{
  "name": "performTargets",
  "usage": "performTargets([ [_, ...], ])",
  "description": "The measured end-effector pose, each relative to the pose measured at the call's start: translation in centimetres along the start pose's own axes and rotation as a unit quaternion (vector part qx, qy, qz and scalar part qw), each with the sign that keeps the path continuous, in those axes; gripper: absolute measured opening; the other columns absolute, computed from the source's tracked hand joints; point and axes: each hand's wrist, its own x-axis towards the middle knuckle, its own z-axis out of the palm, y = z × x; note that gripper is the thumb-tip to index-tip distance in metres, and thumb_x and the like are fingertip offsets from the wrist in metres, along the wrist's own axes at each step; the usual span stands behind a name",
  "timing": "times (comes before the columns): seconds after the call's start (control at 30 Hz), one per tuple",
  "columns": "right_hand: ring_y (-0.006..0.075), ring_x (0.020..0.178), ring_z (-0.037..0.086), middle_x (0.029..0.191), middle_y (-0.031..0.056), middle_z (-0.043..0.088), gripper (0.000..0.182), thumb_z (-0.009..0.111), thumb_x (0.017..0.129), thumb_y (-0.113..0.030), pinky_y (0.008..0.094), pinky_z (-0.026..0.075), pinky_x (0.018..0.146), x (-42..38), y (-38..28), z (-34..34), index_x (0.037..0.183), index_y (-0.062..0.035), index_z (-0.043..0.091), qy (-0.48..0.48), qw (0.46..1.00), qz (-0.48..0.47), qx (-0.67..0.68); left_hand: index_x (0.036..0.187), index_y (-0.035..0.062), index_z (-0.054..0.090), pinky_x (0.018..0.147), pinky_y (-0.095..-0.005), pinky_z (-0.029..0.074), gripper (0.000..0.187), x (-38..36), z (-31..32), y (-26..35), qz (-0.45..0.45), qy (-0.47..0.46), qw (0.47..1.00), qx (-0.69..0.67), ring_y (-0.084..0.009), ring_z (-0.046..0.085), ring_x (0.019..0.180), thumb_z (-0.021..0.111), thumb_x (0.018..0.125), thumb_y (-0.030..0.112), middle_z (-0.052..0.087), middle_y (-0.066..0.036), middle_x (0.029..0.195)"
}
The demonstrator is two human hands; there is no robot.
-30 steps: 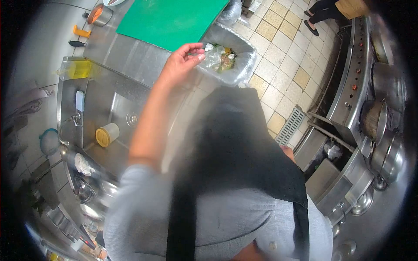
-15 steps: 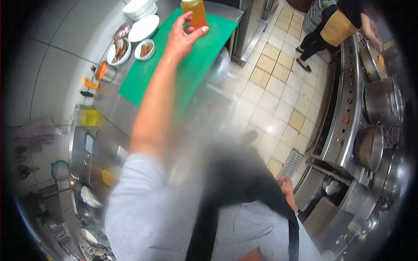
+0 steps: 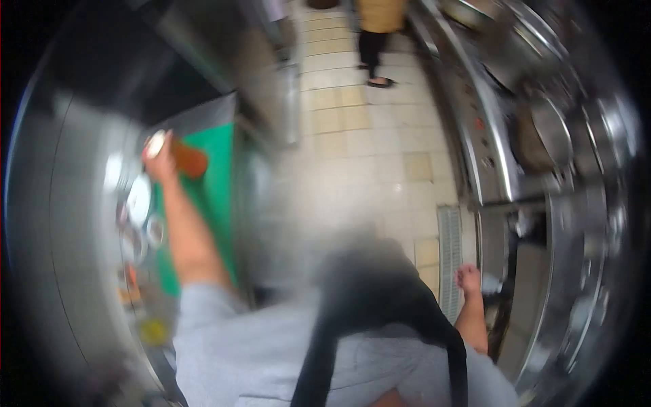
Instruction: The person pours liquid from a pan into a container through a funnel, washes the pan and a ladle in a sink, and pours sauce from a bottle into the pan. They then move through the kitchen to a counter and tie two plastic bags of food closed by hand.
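At the far end of the green cutting board [image 3: 218,150], my left hand [image 3: 161,166] is closed around a jar [image 3: 191,161] of orange-amber contents. The jar is tilted, its pale lid [image 3: 156,142] turned up toward me beside my fingers. Blur hides exactly how the fingers sit on it. My right hand [image 3: 468,278] hangs low at my side near the floor grate, its fingers curled in with nothing visible in them.
White plates [image 3: 140,199] and a small white bowl [image 3: 155,231] stand along the board's wall side. A person in dark trousers [image 3: 373,49] stands ahead in the tiled aisle. On the right runs a stove [image 3: 498,159] with a large pan [image 3: 542,136]. A floor grate [image 3: 449,254] lies near me.
My view has swung right along the aisle. The jar, still in my left hand, has tilted so its lid shows. My right hand still hangs at my side.
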Motion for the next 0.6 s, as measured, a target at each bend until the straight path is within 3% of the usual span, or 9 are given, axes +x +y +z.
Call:
performTargets([
  [0.03, 0.0148, 0.053, 0.055, 0.068, 0.0053, 0.059, 0.013, 0.056, 0.090, -0.016, 0.0286, 0.044, 0.045, 0.2, 2.0, 0.0, 0.093, -0.0036, 0.061, -0.004, 0.999, -0.016, -0.033, 0.109, 0.0041, 0.065, 0.083, -0.0351, 0.052, 0.065, 0.4, 0.6, -1.6, -0.009, -0.060, 0.996, -0.071, -0.0198, 0.064, 0.086, 0.090, 0.058, 0.036, 0.068, -0.009, 0.100],
  [0.17, 0.0152, 0.058, 0.058, 0.076, 0.0067, 0.064, 0.015, 0.060, 0.086, -0.016, 0.0301, 0.047, 0.050, -7.3, 3.7, 3.8, 0.093, -0.0030, 0.064, 0.038, 0.999, 0.015, -0.009, 0.116, -0.0025, 0.059, 0.089, -0.0366, 0.050, 0.066, -1.7, 3.3, -2.5, 0.196, -0.134, 0.964, 0.122, -0.0241, 0.060, 0.099, 0.086, 0.069, 0.035, 0.062, -0.014, 0.114],
  [0.2, 0.0160, 0.060, 0.060, 0.077, 0.0069, 0.065, 0.016, 0.061, 0.086, -0.017, 0.0309, 0.048, 0.050, -9.8, 2.6, 4.9, 0.093, -0.0033, 0.064, 0.044, 0.999, 0.020, -0.019, 0.118, -0.0028, 0.056, 0.091, -0.0352, 0.050, 0.061, -4.5, 3.9, 0.1, 0.188, -0.169, 0.968, 0.011, -0.0240, 0.060, 0.101, 0.084, 0.073, 0.029, 0.061, -0.014, 0.116],
  [0.23, 0.0163, 0.062, 0.061, 0.078, 0.0070, 0.066, 0.016, 0.063, 0.085, -0.018, 0.0310, 0.049, 0.052, -11.1, 3.3, 5.4, 0.093, -0.0038, 0.064, 0.033, 0.998, 0.025, -0.038, 0.121, -0.0033, 0.054, 0.092, -0.0350, 0.050, 0.058, -8.4, 4.3, 6.9, 0.005, -0.218, 0.967, -0.132, -0.0241, 0.060, 0.102, 0.080, 0.077, 0.023, 0.060, -0.015, 0.117],
  [0.33, 0.0171, 0.067, 0.063, 0.084, 0.0075, 0.067, 0.023, 0.067, 0.086, -0.022, 0.0301, 0.052, 0.061, -12.6, 5.2, 7.0, 0.100, -0.0041, 0.064, 0.017, 0.994, -0.042, -0.102, 0.124, 0.0015, 0.047, 0.094, -0.0447, 0.050, 0.047, -16.2, 6.4, 12.5, 0.044, -0.345, 0.890, -0.296, -0.0306, 0.057, 0.110, 0.071, 0.084, 0.010, 0.056, -0.017, 0.123],
  [0.4, 0.0173, 0.075, 0.064, 0.092, 0.0089, 0.067, 0.030, 0.066, 0.088, -0.026, 0.0303, 0.053, 0.067, -13.8, 3.4, 8.5, 0.109, -0.0045, 0.063, 0.046, 0.988, -0.116, -0.095, 0.127, 0.0030, 0.045, 0.098, -0.0512, 0.046, 0.051, -22.3, 6.2, 18.8, 0.053, -0.484, 0.732, -0.476, -0.0361, 0.054, 0.117, 0.070, 0.085, 0.016, 0.051, -0.019, 0.129],
  [0.47, 0.0191, 0.088, 0.064, 0.109, 0.0121, 0.064, 0.044, 0.063, 0.092, -0.034, 0.0324, 0.054, 0.073, -13.9, -0.1, 9.6, 0.125, -0.0070, 0.055, 0.006, 0.989, -0.135, -0.054, 0.127, 0.0049, 0.044, 0.100, -0.0562, 0.043, 0.056, -26.5, 7.4, 21.5, 0.029, -0.580, 0.616, -0.532, -0.0420, 0.050, 0.121, 0.073, 0.084, 0.025, 0.046, -0.019, 0.134],
  [0.53, 0.0224, 0.099, 0.062, 0.124, 0.0150, 0.057, 0.062, 0.056, 0.093, -0.049, 0.0359, 0.055, 0.076, -19.0, -7.0, 9.8, 0.139, -0.0103, 0.042, -0.061, 0.964, -0.118, 0.230, 0.125, 0.0062, 0.045, 0.099, -0.0561, 0.043, 0.065, -31.9, 5.1, 27.8, 0.008, -0.639, 0.516, -0.570, -0.0437, 0.050, 0.120, 0.077, 0.078, 0.036, 0.046, -0.018, 0.133],
  [0.6, 0.0236, 0.102, 0.062, 0.127, 0.0140, 0.056, 0.066, 0.050, 0.092, -0.054, 0.0376, 0.055, 0.076, -23.2, -9.9, 8.9, 0.141, -0.0115, 0.038, -0.100, 0.923, -0.159, 0.337, 0.123, 0.0063, 0.046, 0.099, -0.0553, 0.044, 0.070, -36.4, 3.1, 32.0, 0.021, -0.686, 0.423, -0.591, -0.0440, 0.051, 0.119, 0.080, 0.073, 0.042, 0.046, -0.017, 0.133],
])
